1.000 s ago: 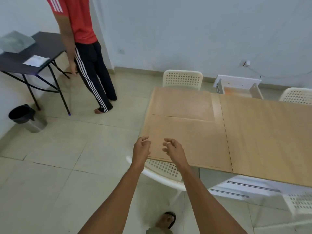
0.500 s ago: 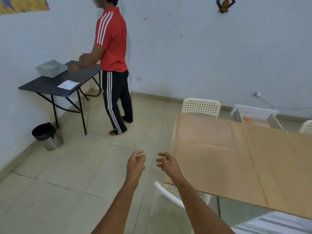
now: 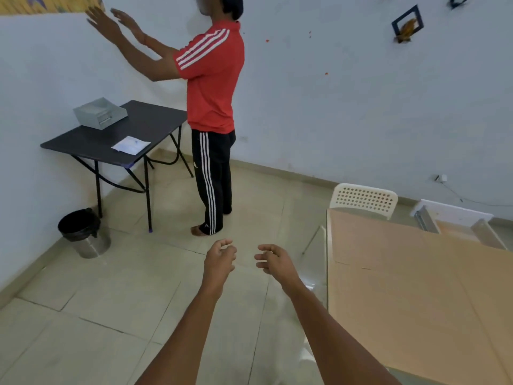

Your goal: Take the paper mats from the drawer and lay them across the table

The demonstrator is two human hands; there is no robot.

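Observation:
Brown paper mats lie flat on the wooden table at the right, overlapping and covering its left end. A white open drawer stands on the floor behind the table. My left hand and my right hand hover over the floor tiles, left of the table's edge. Both hold nothing, with fingers loosely curled and apart.
A person in a red shirt stands ahead with both arms raised toward the wall. Beside that person is a black folding table with a grey box and a paper. A bin sits by the wall. A white chair is at the table's far end.
The view has swung left and up, off the table toward the floor. My hands left the mat's edge and now hang over the tiles. The other person raised both arms.

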